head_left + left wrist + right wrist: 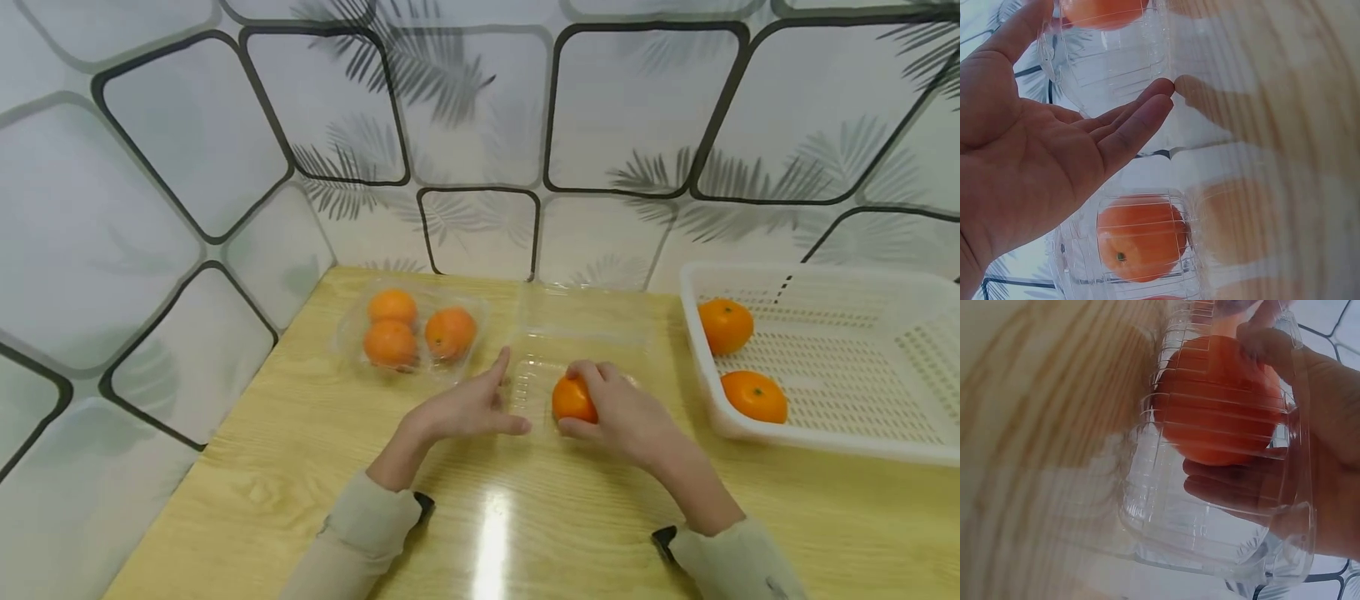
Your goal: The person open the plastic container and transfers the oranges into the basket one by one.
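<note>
My right hand [628,418] grips a mandarin orange [573,401] inside an open clear plastic box [531,385]. In the right wrist view the mandarin shows through the ribbed wall, low in the box, with fingers on both sides of it. The box's clear lid [585,312] is folded back toward the wall. At the box's left side is my left hand [471,408], fingers extended and thumb spread, holding nothing. In the left wrist view its palm [1041,150] faces the camera, its fingertips close to the tabletop.
Left of the box, another clear plastic box [348,329] holds three mandarins [450,332]. A white perforated basket [847,446] stands on the right, with two mandarins [753,397] along its left side. A patterned wall [480,225] borders the wooden table [247,500] at the back.
</note>
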`<state>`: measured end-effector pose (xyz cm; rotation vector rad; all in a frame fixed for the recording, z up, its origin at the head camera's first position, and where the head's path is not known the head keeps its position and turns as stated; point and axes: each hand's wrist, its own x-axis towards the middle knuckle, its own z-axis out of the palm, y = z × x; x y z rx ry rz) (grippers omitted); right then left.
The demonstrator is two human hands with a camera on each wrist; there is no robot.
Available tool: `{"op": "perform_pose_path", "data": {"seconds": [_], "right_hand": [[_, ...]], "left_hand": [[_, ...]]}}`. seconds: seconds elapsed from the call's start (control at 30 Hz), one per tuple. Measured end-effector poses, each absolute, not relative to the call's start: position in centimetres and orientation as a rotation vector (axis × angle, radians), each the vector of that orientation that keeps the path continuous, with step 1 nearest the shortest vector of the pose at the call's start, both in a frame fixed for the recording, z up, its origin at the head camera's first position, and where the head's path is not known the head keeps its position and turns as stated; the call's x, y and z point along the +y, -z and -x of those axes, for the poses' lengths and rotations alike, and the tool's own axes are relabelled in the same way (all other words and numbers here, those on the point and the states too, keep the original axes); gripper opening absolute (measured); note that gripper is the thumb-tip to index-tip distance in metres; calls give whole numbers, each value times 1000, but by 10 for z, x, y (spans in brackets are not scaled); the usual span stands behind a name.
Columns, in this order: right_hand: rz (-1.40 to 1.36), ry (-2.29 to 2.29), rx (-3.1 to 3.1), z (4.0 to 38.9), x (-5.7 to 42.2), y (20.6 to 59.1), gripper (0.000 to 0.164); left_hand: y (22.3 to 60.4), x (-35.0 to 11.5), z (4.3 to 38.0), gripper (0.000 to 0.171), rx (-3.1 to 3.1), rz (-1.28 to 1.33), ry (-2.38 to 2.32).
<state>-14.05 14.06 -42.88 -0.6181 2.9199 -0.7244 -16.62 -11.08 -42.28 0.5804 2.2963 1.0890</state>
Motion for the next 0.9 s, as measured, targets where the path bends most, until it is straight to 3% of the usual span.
{"op": "perform_pose_path", "data": {"seconds": [0.43, 0.53, 0.73, 0.9], "right_hand": [[676, 848, 2853, 148, 151, 435, 42], [681, 840, 2833, 151, 150, 439, 48], [715, 677, 2877, 156, 148, 436, 78], [763, 625, 2893, 160, 147, 432, 79]], "left_hand": [[425, -102, 168, 110, 2304, -584, -1085], [425, -102, 167, 110, 2300, -570, -1076], [425, -104, 168, 111, 2339, -570, -1052], [422, -105, 171, 111, 2339, -562, -1059]]}}
